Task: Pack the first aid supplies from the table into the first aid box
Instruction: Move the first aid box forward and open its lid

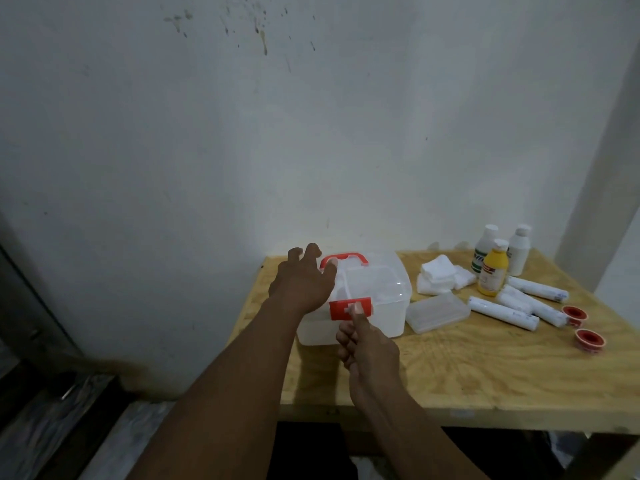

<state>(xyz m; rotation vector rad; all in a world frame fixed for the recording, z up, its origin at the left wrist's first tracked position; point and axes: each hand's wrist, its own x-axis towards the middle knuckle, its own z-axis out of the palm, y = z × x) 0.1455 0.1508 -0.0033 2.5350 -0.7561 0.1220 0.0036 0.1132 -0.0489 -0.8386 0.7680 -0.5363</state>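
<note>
Closed translucent first aid box (374, 299), supplies (512, 292) beside it

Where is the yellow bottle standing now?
In the head view, the yellow bottle stands at the table's far right, just before two white bottles, beside the gauze pads.

Bare room, likely home: stained white wall (311, 116), rough plywood table (485, 368).
</note>
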